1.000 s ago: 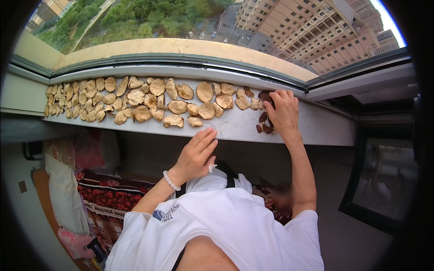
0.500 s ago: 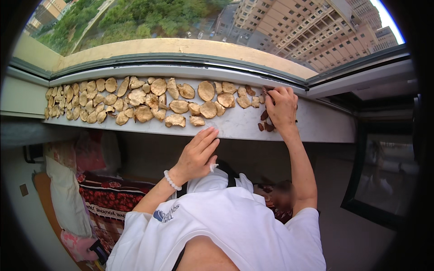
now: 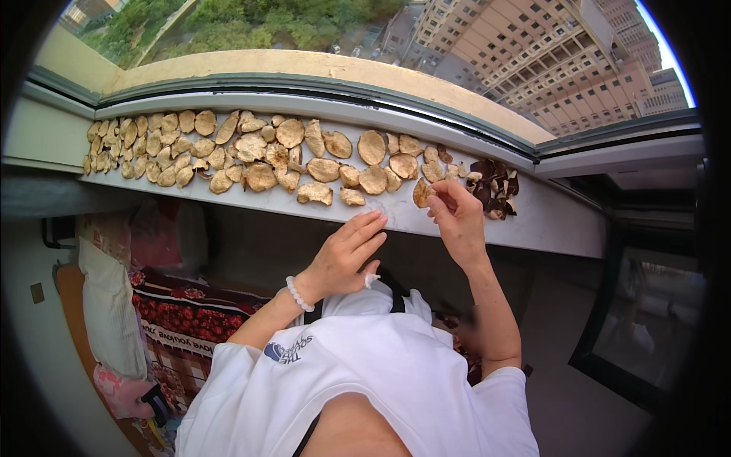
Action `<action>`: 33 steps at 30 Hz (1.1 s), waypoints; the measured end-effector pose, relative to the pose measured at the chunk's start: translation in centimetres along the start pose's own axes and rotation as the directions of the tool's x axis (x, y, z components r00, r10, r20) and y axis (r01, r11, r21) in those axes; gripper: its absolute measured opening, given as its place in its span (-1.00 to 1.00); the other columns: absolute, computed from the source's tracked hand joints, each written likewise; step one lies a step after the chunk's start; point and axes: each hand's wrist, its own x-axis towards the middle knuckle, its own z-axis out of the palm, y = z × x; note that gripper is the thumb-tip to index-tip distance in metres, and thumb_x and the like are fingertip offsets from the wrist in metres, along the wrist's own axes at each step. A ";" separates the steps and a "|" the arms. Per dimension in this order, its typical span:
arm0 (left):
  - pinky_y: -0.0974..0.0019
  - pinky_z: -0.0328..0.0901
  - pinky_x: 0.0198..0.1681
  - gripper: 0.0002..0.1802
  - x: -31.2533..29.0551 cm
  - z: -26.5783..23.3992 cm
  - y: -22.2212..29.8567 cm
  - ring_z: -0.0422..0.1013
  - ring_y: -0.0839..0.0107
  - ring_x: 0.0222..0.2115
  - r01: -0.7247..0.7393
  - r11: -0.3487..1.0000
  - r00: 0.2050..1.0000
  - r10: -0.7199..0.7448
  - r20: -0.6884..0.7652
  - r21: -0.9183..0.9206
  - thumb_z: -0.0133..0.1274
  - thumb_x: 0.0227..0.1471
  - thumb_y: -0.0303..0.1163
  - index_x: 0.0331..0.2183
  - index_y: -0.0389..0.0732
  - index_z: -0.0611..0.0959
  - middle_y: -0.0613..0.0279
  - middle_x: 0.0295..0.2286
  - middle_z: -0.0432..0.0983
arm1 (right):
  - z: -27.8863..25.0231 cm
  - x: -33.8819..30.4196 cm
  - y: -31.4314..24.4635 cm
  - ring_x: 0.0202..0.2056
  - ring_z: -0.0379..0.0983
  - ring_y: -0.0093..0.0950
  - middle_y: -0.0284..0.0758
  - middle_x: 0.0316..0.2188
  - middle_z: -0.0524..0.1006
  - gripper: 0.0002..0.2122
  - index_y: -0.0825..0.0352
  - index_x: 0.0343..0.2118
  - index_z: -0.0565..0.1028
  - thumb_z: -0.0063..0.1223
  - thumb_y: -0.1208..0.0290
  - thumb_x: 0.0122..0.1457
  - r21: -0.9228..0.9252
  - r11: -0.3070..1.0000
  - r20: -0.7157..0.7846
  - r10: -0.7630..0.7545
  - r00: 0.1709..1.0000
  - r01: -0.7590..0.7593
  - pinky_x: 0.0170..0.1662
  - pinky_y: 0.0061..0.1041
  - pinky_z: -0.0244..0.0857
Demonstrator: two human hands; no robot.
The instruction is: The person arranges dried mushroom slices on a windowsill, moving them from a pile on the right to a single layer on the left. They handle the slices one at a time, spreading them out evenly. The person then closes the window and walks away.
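Tan dried slices (image 3: 323,169), rough and curled, lie in rows along a pale marble windowsill (image 3: 411,218). A browner dried slice (image 3: 421,193) is pinched between the thumb and fingers of my right hand (image 3: 461,221), just over the sill. Right of that hand sits a small heap of dark brown dried pieces (image 3: 499,190), some showing pale undersides. My left hand (image 3: 346,255), a beaded bracelet on its wrist, has its fingers stretched out with the tips at the sill's front edge; it holds nothing. A white wisp shows at its thumb.
Beyond the sill runs a window frame (image 3: 320,97), with trees and tall buildings far below. A dark-framed window panel (image 3: 647,305) stands at the right. Patterned red bedding (image 3: 186,312) and a white pillow-like cloth (image 3: 110,305) lie at the lower left.
My right hand has come away from the dark pieces, moving left and nearer, and now pinches a slice. The left hand keeps its place by the sill edge. The whole view has shifted slightly.
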 end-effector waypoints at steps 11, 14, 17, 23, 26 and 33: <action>-0.10 0.23 0.23 -0.45 0.1 -0.1 0.0 0.30 -0.08 0.20 -0.018 0.998 0.999 0.016 0.046 0.057 0.24 -0.26 -0.50 -0.10 -0.38 0.59 -0.10 0.12 0.41 | 3.7 0.0 1.2 -0.35 0.55 -0.09 -0.10 -0.34 0.57 -0.83 0.45 -0.22 0.53 0.18 0.54 0.13 -0.265 0.948 0.047 -0.169 0.984 0.176 -0.29 -0.24 0.42; -0.09 0.15 0.27 -0.41 0.3 0.1 0.2 0.27 -0.03 0.22 0.000 0.996 0.994 -0.010 0.110 0.090 0.25 -0.25 -0.48 -0.06 -0.36 0.59 -0.07 0.15 0.39 | 3.0 -0.4 1.9 -0.37 0.54 -0.14 -0.16 -0.32 0.54 -0.83 0.41 -0.23 0.53 0.20 0.54 0.11 -0.379 0.898 -0.030 -0.251 0.967 0.222 -0.34 -0.23 0.41; -0.07 0.08 0.31 -0.39 0.3 0.1 0.3 0.23 -0.01 0.25 0.011 0.994 0.989 -0.027 0.145 0.110 0.27 -0.24 -0.46 -0.03 -0.34 0.59 -0.06 0.18 0.36 | 0.7 -1.6 1.4 -0.32 0.52 -0.20 -0.23 -0.32 0.51 -0.84 0.36 -0.26 0.54 0.22 0.54 0.08 -0.641 0.728 -0.074 -0.373 0.925 0.243 -0.30 -0.26 0.39; -0.04 0.00 0.35 -0.35 0.3 0.6 0.6 0.16 0.00 0.29 0.013 0.986 0.986 -0.041 0.163 0.165 0.28 -0.22 -0.42 0.02 -0.32 0.58 -0.10 0.21 0.31 | -3.0 -2.3 3.4 -0.23 0.41 -0.23 -0.29 -0.35 0.46 -0.82 0.33 -0.32 0.54 0.28 0.44 0.03 -0.820 0.565 -0.126 -0.341 0.932 0.096 -0.16 -0.27 0.30; -0.03 -0.04 0.36 -0.34 0.4 1.0 0.8 0.13 0.01 0.30 0.023 0.985 0.984 -0.053 0.168 0.174 0.29 -0.21 -0.41 0.03 -0.31 0.57 -0.12 0.22 0.29 | -2.6 -1.2 4.2 -0.25 0.40 -0.25 -0.30 -0.38 0.45 -0.83 0.33 -0.41 0.52 0.30 0.39 0.02 -0.834 0.545 -0.139 -0.353 0.925 0.083 -0.18 -0.27 0.27; -0.03 -0.09 0.37 -0.35 0.4 1.4 1.4 0.13 0.01 0.30 0.059 0.973 0.983 -0.095 0.156 0.223 0.29 -0.21 -0.39 0.01 -0.29 0.58 -0.10 0.22 0.28 | -0.1 -1.6 4.0 -0.31 0.38 -0.32 -0.31 -0.43 0.44 -0.95 0.31 -0.47 0.50 0.16 0.52 0.03 -0.824 0.484 0.021 -0.491 0.871 0.293 -0.24 -0.31 0.21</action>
